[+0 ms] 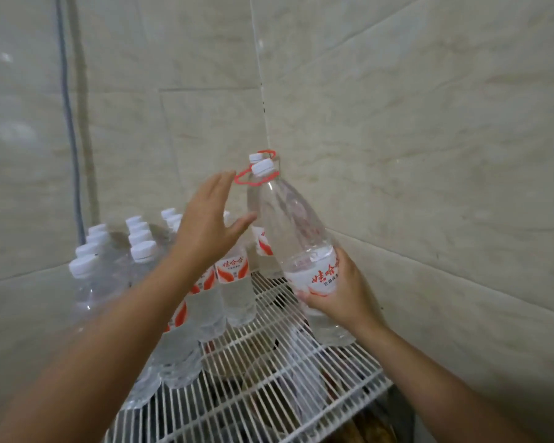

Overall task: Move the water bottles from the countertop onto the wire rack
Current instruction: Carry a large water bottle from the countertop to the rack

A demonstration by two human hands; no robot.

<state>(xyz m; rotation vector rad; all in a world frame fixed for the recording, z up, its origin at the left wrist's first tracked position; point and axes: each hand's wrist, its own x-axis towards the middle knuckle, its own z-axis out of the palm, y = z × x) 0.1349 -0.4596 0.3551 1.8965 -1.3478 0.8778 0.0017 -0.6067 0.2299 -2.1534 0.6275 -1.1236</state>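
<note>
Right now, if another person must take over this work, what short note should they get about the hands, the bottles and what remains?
Right hand: gripping the large bottle at its label, tilted, its base just above the wire rack.
Left hand: open, empty, reaching toward that bottle's red handle ring.
Done: many small bottles stand in rows on the rack's left; a second large bottle stands in the back corner.
Left: set the held bottle upright on the rack. The countertop is out of view, so remaining bottles are unknown.
</note>
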